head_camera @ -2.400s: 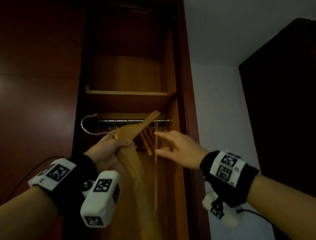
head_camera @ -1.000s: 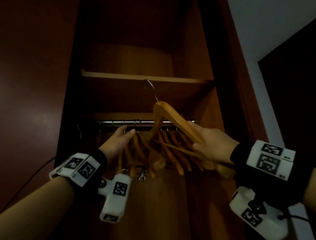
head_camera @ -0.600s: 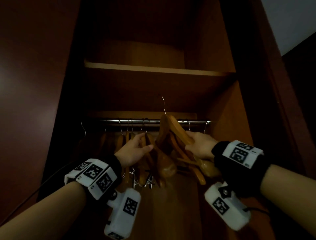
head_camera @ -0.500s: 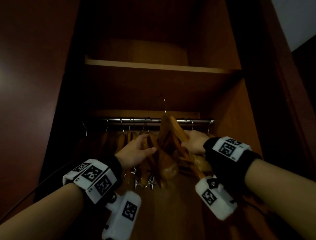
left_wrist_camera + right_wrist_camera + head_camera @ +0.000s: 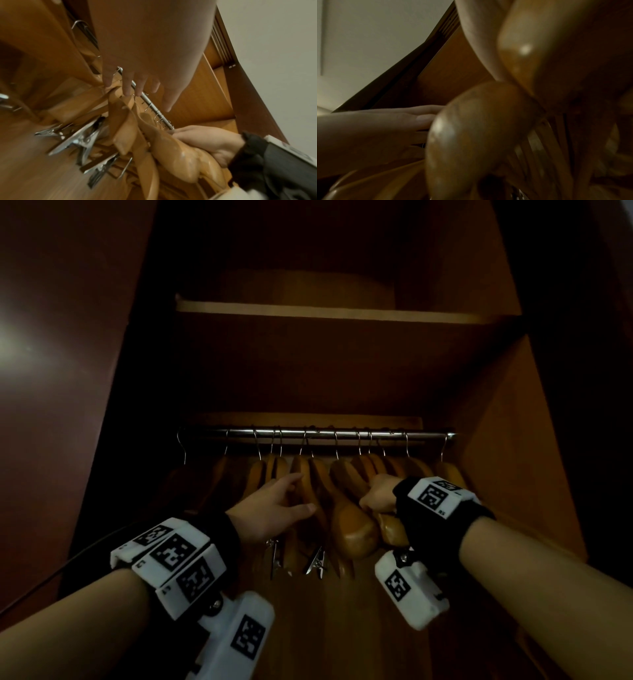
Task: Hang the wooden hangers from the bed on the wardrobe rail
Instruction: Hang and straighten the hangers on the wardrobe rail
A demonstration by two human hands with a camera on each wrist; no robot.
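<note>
A steel wardrobe rail (image 5: 315,434) carries a row of wooden hangers (image 5: 301,474) on wire hooks. My right hand (image 5: 373,496) grips the near shoulder of one wooden hanger (image 5: 351,525), whose hook sits over the rail mid-row. My left hand (image 5: 291,498) lies with straight fingers against the hangers just left of it. In the left wrist view the left fingers (image 5: 126,88) reach toward the rail (image 5: 152,106), and the right hand (image 5: 205,139) is wrapped round the glossy hanger (image 5: 173,150). The right wrist view is blurred, filled by a rounded hanger end (image 5: 479,128).
Metal trouser clips (image 5: 317,563) dangle below the left-hand hangers. A wooden shelf (image 5: 325,313) spans the wardrobe above the rail. Dark wardrobe side walls (image 5: 507,474) close in left and right. A black cable (image 5: 68,563) runs down the lower left.
The right hand has brought the hanger down, and its hook, earlier above the rail, now sits on it. The left hand stays against the hangers on the left.
</note>
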